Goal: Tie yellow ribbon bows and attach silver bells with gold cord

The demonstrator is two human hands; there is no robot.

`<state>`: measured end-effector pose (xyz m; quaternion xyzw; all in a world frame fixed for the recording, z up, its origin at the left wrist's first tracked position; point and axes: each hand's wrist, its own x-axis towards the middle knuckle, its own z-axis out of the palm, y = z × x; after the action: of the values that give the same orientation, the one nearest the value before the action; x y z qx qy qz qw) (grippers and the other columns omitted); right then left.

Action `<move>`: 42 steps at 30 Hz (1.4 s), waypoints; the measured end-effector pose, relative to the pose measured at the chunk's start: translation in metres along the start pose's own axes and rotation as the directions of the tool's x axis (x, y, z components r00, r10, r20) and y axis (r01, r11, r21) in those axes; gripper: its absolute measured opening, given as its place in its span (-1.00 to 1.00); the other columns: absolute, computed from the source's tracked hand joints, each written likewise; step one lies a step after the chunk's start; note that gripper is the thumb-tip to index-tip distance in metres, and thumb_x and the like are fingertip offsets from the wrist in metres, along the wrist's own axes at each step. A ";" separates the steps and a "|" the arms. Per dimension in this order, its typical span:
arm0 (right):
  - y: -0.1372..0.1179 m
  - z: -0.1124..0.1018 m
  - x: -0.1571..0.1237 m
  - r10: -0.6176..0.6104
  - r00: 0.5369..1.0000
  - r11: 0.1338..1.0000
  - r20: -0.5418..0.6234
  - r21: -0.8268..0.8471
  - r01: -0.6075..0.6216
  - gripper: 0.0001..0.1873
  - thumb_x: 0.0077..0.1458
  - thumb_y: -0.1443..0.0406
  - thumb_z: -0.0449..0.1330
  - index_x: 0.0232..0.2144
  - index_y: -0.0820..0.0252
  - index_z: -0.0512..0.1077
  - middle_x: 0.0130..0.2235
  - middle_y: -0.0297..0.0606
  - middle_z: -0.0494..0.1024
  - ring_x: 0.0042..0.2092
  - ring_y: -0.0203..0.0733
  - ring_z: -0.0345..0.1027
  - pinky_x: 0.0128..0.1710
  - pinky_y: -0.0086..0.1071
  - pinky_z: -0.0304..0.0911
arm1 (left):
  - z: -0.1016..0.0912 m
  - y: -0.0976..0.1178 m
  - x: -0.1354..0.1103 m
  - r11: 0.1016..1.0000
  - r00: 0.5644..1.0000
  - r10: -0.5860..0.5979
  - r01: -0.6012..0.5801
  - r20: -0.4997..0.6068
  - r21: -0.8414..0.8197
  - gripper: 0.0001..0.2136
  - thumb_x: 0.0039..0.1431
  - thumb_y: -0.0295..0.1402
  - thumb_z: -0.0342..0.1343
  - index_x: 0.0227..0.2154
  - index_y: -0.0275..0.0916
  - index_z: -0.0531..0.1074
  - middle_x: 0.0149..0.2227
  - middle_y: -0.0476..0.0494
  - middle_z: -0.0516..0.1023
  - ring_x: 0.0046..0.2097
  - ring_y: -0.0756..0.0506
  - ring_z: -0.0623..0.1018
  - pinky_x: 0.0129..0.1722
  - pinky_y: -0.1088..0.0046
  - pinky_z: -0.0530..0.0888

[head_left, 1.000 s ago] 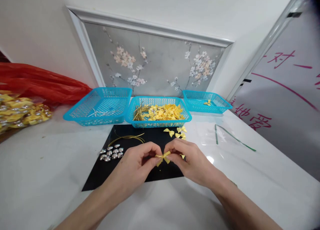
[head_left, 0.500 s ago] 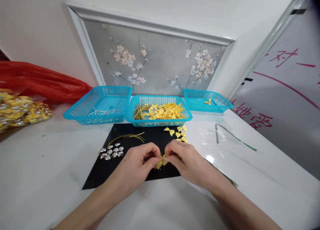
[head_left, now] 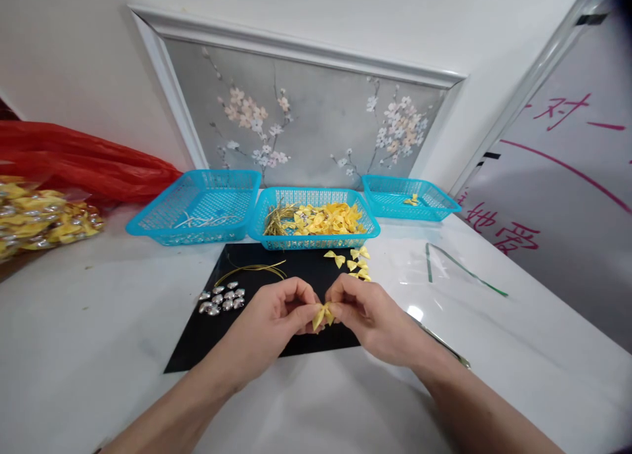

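Between my two hands is a small yellow ribbon bow (head_left: 323, 316), pinched at both sides above the black mat (head_left: 207, 342). My left hand (head_left: 281, 316) is closed on its left side, thumb in front and fingers curled behind. My right hand (head_left: 368, 316) pinches the right side between thumb and fingers. Several more yellow bows (head_left: 359, 265) lie at the mat's upper right corner. Silver heart-shaped beads (head_left: 222, 299) sit in a cluster left of my left hand. Thin gold cords (head_left: 257, 268) curve across the mat behind them.
A middle blue basket (head_left: 313, 244) holds gold cords and yellow bows. The left basket (head_left: 162, 235) has white strips, and the right one (head_left: 429, 212) a yellow bow. Tweezers (head_left: 444, 344), a clear bag (head_left: 409, 270) and green strip (head_left: 467, 274) lie right; a red bag (head_left: 74, 158) left.
My fingers have shifted slightly around the bow. More of it now shows between my thumbs, and it has moved a little to the right. The things on the table stay put.
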<state>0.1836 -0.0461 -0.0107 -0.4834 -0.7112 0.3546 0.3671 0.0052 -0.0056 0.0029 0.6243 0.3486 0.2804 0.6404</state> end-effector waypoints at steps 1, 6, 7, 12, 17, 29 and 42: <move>0.001 0.000 0.000 0.003 1.000 1.000 0.005 0.022 -0.003 -0.87 0.16 0.42 0.02 -0.43 0.15 0.23 -0.47 -0.44 0.30 -0.44 -0.34 0.13 -0.48 -0.46 0.02 | 0.000 0.000 0.000 1.000 1.000 -0.001 0.002 0.001 -0.016 -0.85 0.14 -0.41 0.11 -0.52 -0.25 0.33 -0.53 0.08 0.40 -0.43 0.04 0.39 -0.39 0.52 0.35; 0.004 0.000 0.001 0.006 1.000 0.997 0.004 0.083 -0.006 -0.89 0.17 0.40 0.03 -0.41 0.15 0.24 -0.44 -0.42 0.33 -0.41 -0.33 0.17 -0.45 -0.46 0.06 | 0.001 -0.002 0.000 0.999 1.000 -0.006 0.006 -0.006 -0.054 -0.85 0.15 -0.41 0.12 -0.52 -0.25 0.33 -0.54 0.09 0.40 -0.43 0.06 0.40 -0.39 0.54 0.36; 0.004 0.000 0.001 0.007 1.000 0.996 0.002 0.088 -0.007 -0.89 0.17 0.40 0.03 -0.41 0.15 0.25 -0.44 -0.42 0.33 -0.41 -0.33 0.17 -0.45 -0.46 0.06 | 0.000 -0.003 0.000 0.999 1.000 -0.006 0.005 -0.006 -0.054 -0.85 0.15 -0.40 0.13 -0.52 -0.25 0.33 -0.54 0.09 0.40 -0.43 0.06 0.40 -0.39 0.55 0.36; 0.004 -0.001 0.002 0.009 0.999 0.995 -0.034 0.095 -0.006 -0.89 0.17 0.37 0.07 -0.42 0.16 0.26 -0.47 -0.43 0.31 -0.43 -0.34 0.15 -0.45 -0.46 0.07 | -0.001 0.000 -0.001 0.992 0.997 -0.067 0.061 -0.042 -0.112 -0.85 0.16 -0.28 0.14 -0.39 -0.22 0.31 -0.46 0.06 0.47 -0.35 0.01 0.51 -0.23 0.41 0.48; 0.005 -0.001 0.004 0.013 0.999 0.981 -0.030 0.191 -0.007 -0.95 0.18 0.34 0.08 -0.36 0.17 0.27 -0.46 -0.42 0.34 -0.42 -0.33 0.20 -0.43 -0.45 0.13 | -0.001 0.002 0.000 0.995 0.996 -0.065 0.059 -0.065 -0.077 -0.71 0.04 -0.37 0.24 -0.21 -0.18 0.28 -0.38 0.03 0.54 -0.33 -0.01 0.54 -0.22 0.37 0.50; 0.010 0.003 0.005 0.017 0.998 0.973 -0.060 0.231 -0.003 -0.90 0.18 0.37 0.05 -0.22 0.12 0.29 -0.43 -0.42 0.40 -0.40 -0.33 0.23 -0.40 -0.43 0.16 | -0.002 -0.002 0.000 0.993 0.995 -0.087 0.082 -0.050 -0.089 -0.80 0.04 -0.32 0.25 -0.29 -0.24 0.43 -0.39 0.00 0.54 -0.34 0.01 0.54 -0.26 0.46 0.49; 0.016 -0.009 0.009 0.108 0.989 0.971 -0.101 0.225 -0.083 -0.72 0.12 0.22 0.14 -0.12 0.18 0.32 -0.32 -0.27 0.52 -0.35 -0.27 0.37 -0.34 -0.39 0.26 | -0.002 -0.011 0.003 0.986 0.981 -0.109 0.086 -0.163 -0.142 -0.84 0.02 -0.31 0.26 -0.35 -0.23 0.45 -0.46 0.05 0.50 -0.36 0.03 0.51 -0.22 0.46 0.48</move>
<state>0.1961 -0.0322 -0.0182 -0.4927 -0.6218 0.4207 0.4401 0.0041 -0.0030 -0.0080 0.5357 0.4125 0.3237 0.6619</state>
